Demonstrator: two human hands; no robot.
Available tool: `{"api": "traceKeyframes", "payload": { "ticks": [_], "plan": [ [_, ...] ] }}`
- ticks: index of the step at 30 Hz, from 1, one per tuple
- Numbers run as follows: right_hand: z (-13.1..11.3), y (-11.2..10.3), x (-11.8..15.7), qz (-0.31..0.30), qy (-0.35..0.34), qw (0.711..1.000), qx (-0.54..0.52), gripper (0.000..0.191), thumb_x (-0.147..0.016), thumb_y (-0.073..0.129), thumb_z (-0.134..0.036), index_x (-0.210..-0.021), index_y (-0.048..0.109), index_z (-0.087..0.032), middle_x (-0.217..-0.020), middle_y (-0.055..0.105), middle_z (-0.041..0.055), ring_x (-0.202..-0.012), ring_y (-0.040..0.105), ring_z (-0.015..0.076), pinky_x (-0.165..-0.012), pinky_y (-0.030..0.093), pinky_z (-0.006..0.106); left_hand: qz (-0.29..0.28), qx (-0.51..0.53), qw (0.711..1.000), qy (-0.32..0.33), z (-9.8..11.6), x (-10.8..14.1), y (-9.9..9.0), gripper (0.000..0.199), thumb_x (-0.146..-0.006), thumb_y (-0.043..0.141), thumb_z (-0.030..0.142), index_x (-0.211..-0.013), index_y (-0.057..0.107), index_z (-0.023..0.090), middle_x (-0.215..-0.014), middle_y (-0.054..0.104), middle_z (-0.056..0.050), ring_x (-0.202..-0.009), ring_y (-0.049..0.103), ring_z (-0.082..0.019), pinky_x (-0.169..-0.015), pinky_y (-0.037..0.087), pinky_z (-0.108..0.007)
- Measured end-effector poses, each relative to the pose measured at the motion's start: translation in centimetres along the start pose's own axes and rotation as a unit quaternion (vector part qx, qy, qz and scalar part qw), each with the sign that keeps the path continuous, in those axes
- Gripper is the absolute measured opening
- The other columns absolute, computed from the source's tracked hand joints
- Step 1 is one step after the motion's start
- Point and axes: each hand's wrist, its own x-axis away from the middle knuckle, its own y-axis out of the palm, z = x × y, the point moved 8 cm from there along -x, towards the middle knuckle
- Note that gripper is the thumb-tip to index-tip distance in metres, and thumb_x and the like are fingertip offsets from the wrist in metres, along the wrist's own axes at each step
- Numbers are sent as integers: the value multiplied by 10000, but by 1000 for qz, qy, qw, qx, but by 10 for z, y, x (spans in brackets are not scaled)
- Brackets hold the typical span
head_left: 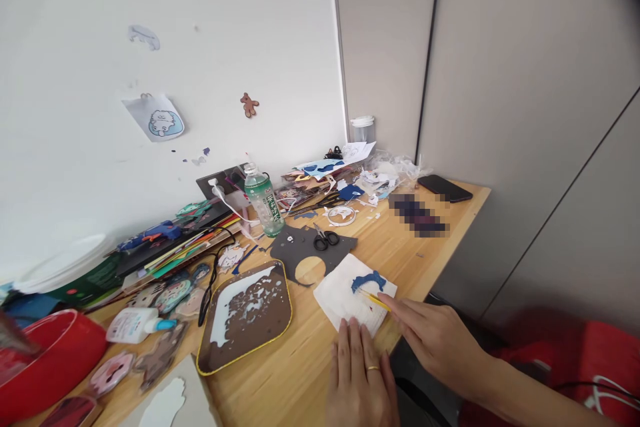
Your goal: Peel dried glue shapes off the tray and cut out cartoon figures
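In the head view, I see the thin, scalloped blue cutout (369,280) on the white square tissue (345,287); it looks light and tearable, best held by an edge. My right hand (440,340)'s grip is narrow around a slim yellow-handled tool (376,300); my left hand (360,373) lies flat, gripping nothing.

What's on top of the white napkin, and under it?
On the white napkin: blue cutout, small specks, fingers of the left hand, tip of the yellow tool in the right hand. Underneath is covered; can't see.

Bare light-wood tabletop (300,363) runs between the brown yellow-rimmed tray (257,340) and the white square napkin (336,290); behind them, black-handled scissors (327,239) and an upright green-labelled clear plastic bottle (265,203) block passage.
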Motion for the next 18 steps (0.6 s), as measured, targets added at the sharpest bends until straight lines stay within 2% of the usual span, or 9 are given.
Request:
{"api": "traceKeyframes", "payload": {
  "ticks": [8,11,14,18],
  "plan": [
    [11,-13,5,24,6,1000,-9,348,-895,343,-123,-1193,524,-121,-872,685,57,-739,641,139,-640,504,252,-3,-2,1000,0,0,0,1,282,-814,501,118,-1075,577,45,-1130,604,-149,-1039,568,-305,-761,543,-399],
    [22,-19,9,50,22,998,31,349,-908,337,-127,-1214,505,-119,-928,678,68,-799,643,148,-659,502,259,-2,-1,1000,0,0,0,0,282,-817,499,125,-1075,576,43,-1131,604,-148,-1038,569,-302,-761,542,-399],
    [29,-18,12,44,28,997,61,349,-913,334,-133,-1217,504,-119,-921,681,66,-806,648,156,-649,510,260,-2,4,1000,-4,0,0,1,281,-827,484,132,-1079,573,44,-1135,605,-139,-1044,565,-301,-762,539,-405],
    [25,-18,16,42,1,998,36,353,-906,340,-117,-1223,495,-104,-931,682,65,-789,648,140,-685,516,246,18,22,999,-31,0,1,2,271,-836,467,118,-1076,571,48,-1120,614,-137,-1033,569,-304,-761,524,-421]
  ]
}}
